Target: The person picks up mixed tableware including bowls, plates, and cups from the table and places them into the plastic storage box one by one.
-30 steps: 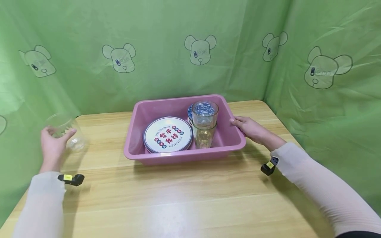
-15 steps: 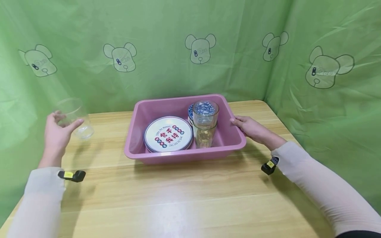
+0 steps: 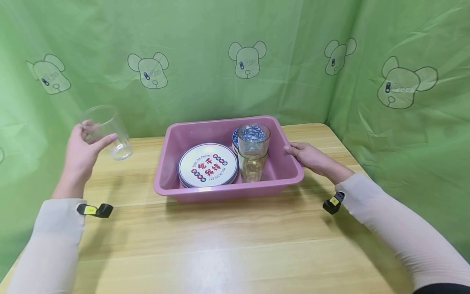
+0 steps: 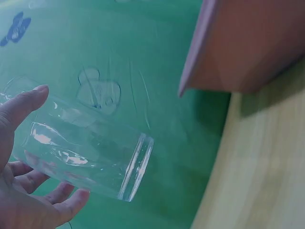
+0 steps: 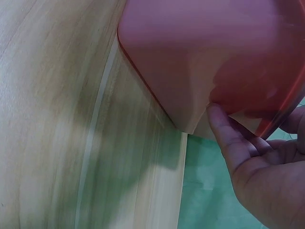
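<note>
A clear drinking glass, tilted and raised above the table, is gripped between the thumb and fingers of my left hand. The left wrist view shows the same glass with its thick base pointing away from the palm. My right hand holds the right rim of a pink plastic basin, thumb on top. From the right wrist, fingers press under the rim against the basin's outer wall. Inside the basin lie a stack of white plates with red lettering, two stacked glasses and blue-patterned dishes, partly hidden.
The basin stands on a light wooden table. Green curtains printed with bear heads hang along the table's back and sides. A small black camera is strapped to each wrist.
My left hand has lifted the glass and carried it up and to the right, towards the basin. The right hand stays on the rim, and the basin has hardly shifted.
</note>
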Action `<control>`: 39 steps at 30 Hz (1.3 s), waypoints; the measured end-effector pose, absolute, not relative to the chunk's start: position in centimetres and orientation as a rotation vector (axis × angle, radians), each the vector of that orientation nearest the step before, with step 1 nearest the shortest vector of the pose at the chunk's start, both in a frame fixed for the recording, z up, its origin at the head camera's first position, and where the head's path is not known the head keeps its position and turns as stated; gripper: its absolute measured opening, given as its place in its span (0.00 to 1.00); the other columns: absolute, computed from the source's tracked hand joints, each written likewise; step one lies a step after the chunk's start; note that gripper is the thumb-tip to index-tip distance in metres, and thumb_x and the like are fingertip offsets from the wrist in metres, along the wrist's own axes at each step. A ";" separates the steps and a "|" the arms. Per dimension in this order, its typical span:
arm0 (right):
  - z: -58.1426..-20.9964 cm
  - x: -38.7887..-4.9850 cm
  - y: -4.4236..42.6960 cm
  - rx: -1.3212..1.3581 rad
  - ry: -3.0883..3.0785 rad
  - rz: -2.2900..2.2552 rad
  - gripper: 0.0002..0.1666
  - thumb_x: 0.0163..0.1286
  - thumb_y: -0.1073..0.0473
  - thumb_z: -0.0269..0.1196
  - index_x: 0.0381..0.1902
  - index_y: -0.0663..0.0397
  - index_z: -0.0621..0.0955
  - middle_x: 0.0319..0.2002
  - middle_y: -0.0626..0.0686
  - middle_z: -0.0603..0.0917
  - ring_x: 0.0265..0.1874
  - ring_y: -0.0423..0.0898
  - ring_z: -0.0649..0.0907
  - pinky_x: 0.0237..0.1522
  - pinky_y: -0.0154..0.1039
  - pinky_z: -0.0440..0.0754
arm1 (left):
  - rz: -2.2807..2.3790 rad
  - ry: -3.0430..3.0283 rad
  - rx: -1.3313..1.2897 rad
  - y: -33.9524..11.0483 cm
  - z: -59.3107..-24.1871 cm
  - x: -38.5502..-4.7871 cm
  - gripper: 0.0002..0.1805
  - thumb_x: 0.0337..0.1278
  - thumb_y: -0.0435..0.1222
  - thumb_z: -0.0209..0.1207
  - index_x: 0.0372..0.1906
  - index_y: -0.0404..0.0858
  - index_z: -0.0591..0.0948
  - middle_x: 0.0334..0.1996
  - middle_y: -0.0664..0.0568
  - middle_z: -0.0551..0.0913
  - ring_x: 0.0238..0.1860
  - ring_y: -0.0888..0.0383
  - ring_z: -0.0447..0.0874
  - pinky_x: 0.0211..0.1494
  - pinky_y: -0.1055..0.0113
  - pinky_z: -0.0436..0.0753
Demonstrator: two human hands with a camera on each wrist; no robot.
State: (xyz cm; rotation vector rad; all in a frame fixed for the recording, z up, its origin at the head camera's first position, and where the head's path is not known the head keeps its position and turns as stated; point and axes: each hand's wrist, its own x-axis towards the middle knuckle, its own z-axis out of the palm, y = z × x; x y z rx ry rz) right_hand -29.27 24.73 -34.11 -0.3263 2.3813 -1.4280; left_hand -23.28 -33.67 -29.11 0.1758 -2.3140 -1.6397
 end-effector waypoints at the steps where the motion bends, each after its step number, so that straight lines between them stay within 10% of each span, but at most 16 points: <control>1: -34.1 -29.3 24.7 -0.327 2.384 -1.424 0.34 0.81 0.52 0.44 0.73 0.69 0.56 0.57 0.74 0.75 0.47 0.56 0.83 0.45 0.41 0.85 | -1.656 -2.309 0.160 -33.4 -28.9 -23.3 0.50 0.55 0.44 0.69 0.77 0.47 0.51 0.75 0.48 0.56 0.70 0.49 0.61 0.73 0.53 0.63; 39: -32.6 -30.4 25.3 -0.406 2.487 -1.188 0.29 0.78 0.51 0.52 0.63 0.71 0.70 0.55 0.68 0.79 0.49 0.54 0.83 0.53 0.46 0.82 | -1.860 -2.264 -0.340 -21.9 -22.2 -25.7 0.42 0.53 0.38 0.71 0.71 0.44 0.62 0.69 0.49 0.67 0.62 0.46 0.69 0.70 0.54 0.67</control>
